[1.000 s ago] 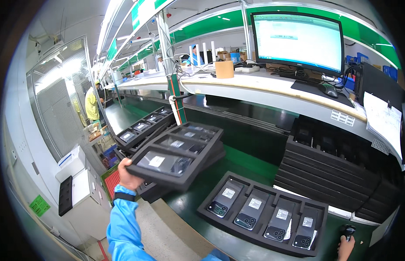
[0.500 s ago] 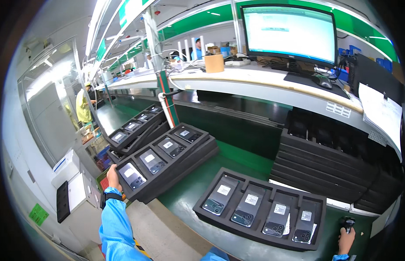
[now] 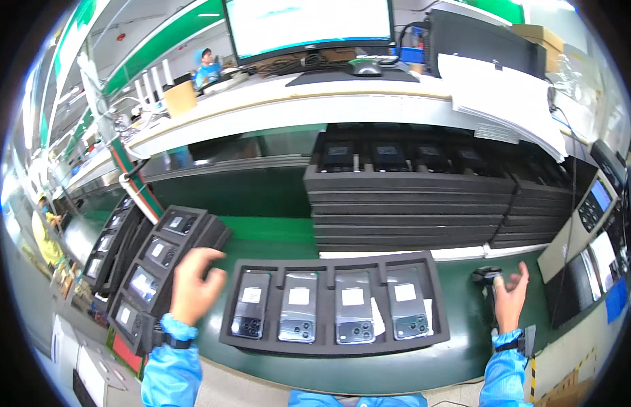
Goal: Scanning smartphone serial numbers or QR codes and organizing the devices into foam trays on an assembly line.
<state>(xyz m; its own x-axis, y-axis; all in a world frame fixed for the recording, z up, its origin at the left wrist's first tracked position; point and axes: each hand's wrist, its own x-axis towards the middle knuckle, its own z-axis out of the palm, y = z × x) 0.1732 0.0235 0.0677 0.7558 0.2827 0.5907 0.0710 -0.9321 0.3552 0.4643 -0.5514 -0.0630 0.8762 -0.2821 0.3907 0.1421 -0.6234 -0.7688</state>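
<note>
A black foam tray (image 3: 336,349) lies on the green bench in front of me, with several dark smartphones (image 3: 298,315) in its slots, each with a white label. Over the gap between this tray and the tilted stack of foam trays (image 3: 214,230) on the left hangs my left hand (image 3: 197,285), thumb and fingers apart, holding nothing. My right hand (image 3: 511,298) is right of the front tray, its fingers spread beside a black handheld scanner (image 3: 487,274). Whether the hand still touches the scanner is hard to see. White slips (image 3: 377,316) stick out beside two phones.
More foam trays (image 3: 407,210) are piled high behind the front tray, under a shelf (image 3: 370,108). The shelf bears a monitor (image 3: 309,30), a mouse (image 3: 365,67) and papers (image 3: 495,95). A post (image 3: 136,183) rises at the left. People work in the background.
My view has swung right. The left hand has let go of the tilted tray stack and moved toward the front tray. My right hand has opened from around the scanner.
</note>
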